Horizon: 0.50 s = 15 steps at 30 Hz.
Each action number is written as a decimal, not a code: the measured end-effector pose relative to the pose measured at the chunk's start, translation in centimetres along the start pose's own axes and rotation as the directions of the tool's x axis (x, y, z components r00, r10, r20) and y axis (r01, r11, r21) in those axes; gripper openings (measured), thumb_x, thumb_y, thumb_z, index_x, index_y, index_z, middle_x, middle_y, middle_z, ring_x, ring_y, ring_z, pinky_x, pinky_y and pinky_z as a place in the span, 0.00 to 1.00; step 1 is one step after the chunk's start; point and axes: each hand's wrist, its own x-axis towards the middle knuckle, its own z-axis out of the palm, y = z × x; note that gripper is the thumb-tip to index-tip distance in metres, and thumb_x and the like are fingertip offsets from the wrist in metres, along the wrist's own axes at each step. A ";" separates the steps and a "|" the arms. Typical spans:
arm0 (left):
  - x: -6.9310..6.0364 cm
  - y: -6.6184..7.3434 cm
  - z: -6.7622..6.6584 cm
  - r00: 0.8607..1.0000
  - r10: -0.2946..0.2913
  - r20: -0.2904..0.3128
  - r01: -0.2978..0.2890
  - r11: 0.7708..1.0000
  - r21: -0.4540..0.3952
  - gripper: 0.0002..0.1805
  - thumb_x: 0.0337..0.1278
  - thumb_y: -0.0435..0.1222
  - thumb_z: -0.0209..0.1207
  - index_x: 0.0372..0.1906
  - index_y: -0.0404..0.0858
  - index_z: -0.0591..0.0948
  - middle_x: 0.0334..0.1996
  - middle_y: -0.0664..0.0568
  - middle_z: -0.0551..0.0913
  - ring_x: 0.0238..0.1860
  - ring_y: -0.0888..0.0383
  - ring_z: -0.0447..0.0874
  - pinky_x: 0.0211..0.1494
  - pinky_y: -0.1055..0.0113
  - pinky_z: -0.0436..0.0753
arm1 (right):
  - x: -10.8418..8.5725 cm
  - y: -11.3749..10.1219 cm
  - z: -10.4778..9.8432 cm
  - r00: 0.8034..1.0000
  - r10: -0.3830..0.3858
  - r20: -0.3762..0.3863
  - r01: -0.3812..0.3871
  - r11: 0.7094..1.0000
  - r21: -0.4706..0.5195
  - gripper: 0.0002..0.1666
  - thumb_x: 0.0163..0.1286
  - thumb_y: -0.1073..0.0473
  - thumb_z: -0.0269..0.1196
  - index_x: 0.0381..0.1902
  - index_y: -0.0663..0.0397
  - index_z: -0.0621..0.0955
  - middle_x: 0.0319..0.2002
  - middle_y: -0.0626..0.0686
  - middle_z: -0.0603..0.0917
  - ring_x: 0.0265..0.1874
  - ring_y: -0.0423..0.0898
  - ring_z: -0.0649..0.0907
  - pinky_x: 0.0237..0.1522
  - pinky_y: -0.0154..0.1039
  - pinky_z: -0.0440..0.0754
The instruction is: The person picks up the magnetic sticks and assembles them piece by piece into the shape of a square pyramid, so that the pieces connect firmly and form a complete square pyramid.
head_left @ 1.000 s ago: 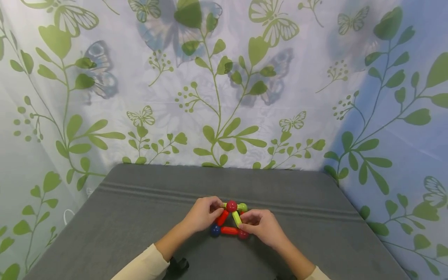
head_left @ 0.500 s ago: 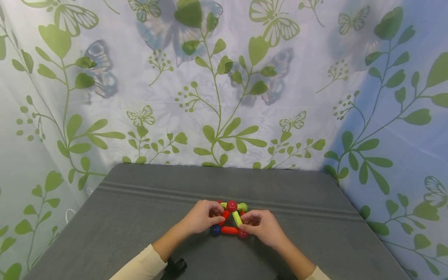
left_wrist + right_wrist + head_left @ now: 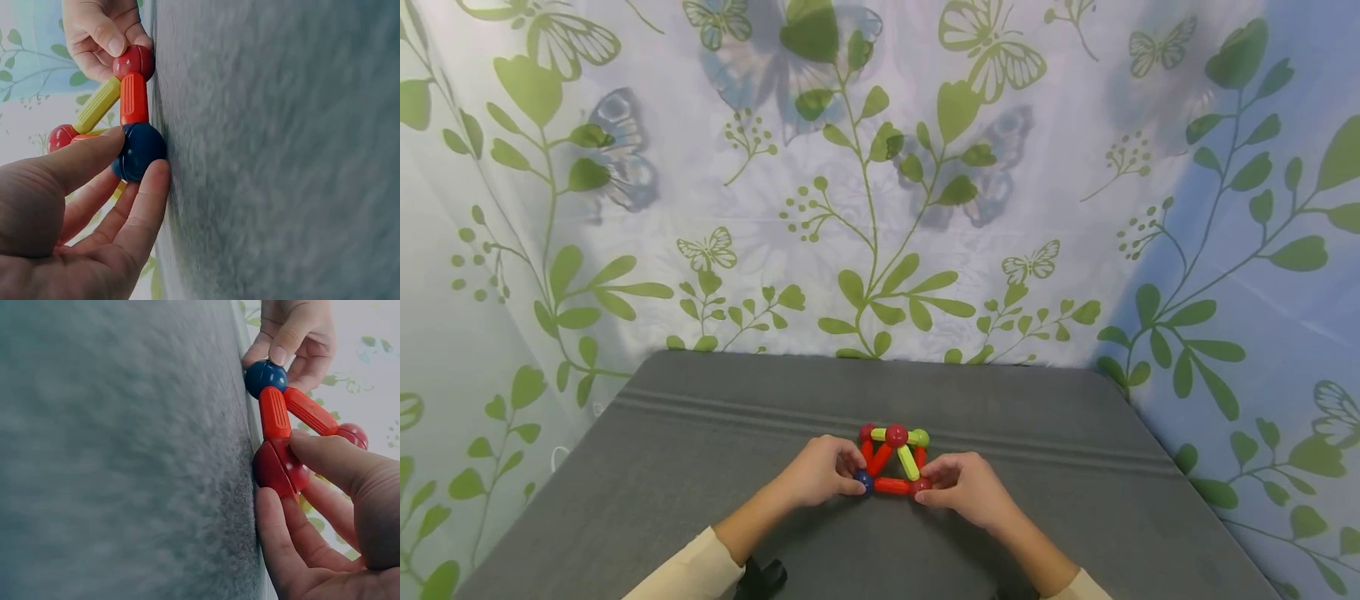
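Observation:
A small frame of magnetic rods and balls stands on the grey surface. My left hand (image 3: 823,472) pinches its front-left blue ball (image 3: 144,153) between thumb and fingers. At the front right, my right hand (image 3: 964,492) pinches a red ball (image 3: 281,467) the same way. An orange-red rod (image 3: 892,486) joins these two balls. A slanted orange-red rod (image 3: 881,459) and a yellow-green rod (image 3: 908,462) rise to a red ball (image 3: 897,435) on top. Behind are another red ball (image 3: 867,431) and a yellow-green ball (image 3: 921,437).
The grey padded surface (image 3: 737,400) runs back to a white curtain (image 3: 760,183) with green leaves and butterflies. Curtain also hangs at both sides. A black object (image 3: 762,577) shows beside the left forearm.
My left hand has come down and nearer from the frame's left upper rods to the blue ball. My right hand's fingers have moved from the yellow-green rod to the front-right red ball.

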 end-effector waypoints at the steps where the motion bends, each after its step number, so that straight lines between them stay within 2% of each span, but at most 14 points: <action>1: 0.2 -0.2 -0.1 1.000 -0.005 -0.014 0.005 1.000 0.000 0.12 0.47 0.31 0.77 0.38 0.38 0.86 0.33 0.51 0.87 0.33 0.60 0.84 0.36 0.67 0.84 | 0.4 0.1 0.0 1.000 -0.002 -0.008 0.002 1.000 -0.003 0.18 0.54 0.53 0.80 0.42 0.52 0.89 0.34 0.49 0.90 0.33 0.44 0.85 0.34 0.36 0.84; 10: 2.3 -1.3 -1.0 0.995 -0.075 -0.069 0.071 0.996 -0.059 0.13 0.49 0.30 0.76 0.41 0.36 0.86 0.37 0.49 0.88 0.37 0.59 0.85 0.43 0.63 0.86 | 3.2 0.6 -0.2 0.998 0.005 -0.068 -0.006 1.000 -0.009 0.18 0.54 0.54 0.80 0.42 0.52 0.90 0.35 0.48 0.90 0.34 0.44 0.85 0.37 0.37 0.84; 15: 2.8 -1.9 -1.1 0.989 -0.114 -0.092 0.105 0.990 -0.091 0.13 0.48 0.30 0.76 0.41 0.37 0.87 0.37 0.50 0.88 0.36 0.59 0.84 0.41 0.64 0.85 | 4.0 0.5 -0.3 0.998 0.034 -0.054 -0.032 0.999 0.027 0.19 0.55 0.54 0.80 0.43 0.52 0.90 0.36 0.49 0.90 0.35 0.45 0.84 0.38 0.39 0.84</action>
